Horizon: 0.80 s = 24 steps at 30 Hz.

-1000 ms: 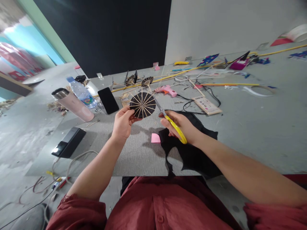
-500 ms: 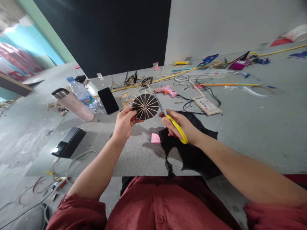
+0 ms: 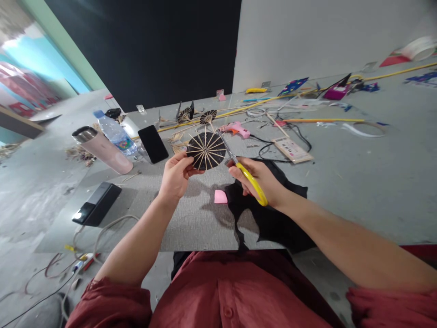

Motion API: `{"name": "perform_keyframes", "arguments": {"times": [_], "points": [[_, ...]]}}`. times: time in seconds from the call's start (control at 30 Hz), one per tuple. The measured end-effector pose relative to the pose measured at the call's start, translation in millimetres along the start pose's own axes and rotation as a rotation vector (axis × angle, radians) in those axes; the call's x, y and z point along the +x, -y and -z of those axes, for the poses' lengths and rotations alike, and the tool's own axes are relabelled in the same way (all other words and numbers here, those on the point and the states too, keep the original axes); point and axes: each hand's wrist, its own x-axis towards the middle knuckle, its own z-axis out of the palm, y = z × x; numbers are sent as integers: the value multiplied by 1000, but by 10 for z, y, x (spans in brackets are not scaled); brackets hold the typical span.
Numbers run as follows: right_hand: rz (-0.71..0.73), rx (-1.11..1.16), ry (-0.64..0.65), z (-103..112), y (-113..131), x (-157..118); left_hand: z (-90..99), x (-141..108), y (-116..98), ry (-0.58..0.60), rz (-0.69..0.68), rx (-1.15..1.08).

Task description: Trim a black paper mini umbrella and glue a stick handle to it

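Note:
Between the thumb and fingers of my left hand (image 3: 177, 175) is the left edge of a round black disc (image 3: 205, 151), with thin wooden sticks fanned over it like spokes. Some stick ends poke out past its rim. My right hand (image 3: 257, 180) is closed around yellow-handled scissors (image 3: 251, 181); their blades point up and left along the disc's right edge. Whether the blades touch a stick I cannot tell. Beneath my right hand lies a cut-up piece of black fabric (image 3: 283, 228), and a small pink paper piece (image 3: 221, 197) rests by its left edge.
A pink glue gun (image 3: 239, 129) lies behind the disc. To the left are a phone (image 3: 153, 144), a pink tumbler (image 3: 104, 150), a water bottle (image 3: 116, 134) and a black power bank (image 3: 97, 204). Smaller spoked discs (image 3: 208, 117) stand at the back, near a yellow rod (image 3: 235, 108).
The view has shifted very slightly. Both hands keep their hold on the disc and the scissors, and the scissors' handles look a little closer together.

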Motion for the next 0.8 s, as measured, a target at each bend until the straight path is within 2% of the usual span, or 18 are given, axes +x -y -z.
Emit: {"name": "perform_keyframes", "arguments": {"times": [0.27, 0.43, 0.8], "points": [[25, -47, -25, 10, -41, 5, -2, 0, -5, 0, 12, 6], [-7, -53, -43, -12, -36, 8, 5, -1, -6, 12, -2, -16], [-37, -20, -25, 5, -96, 49, 9, 12, -11, -34, -11, 1]]}}
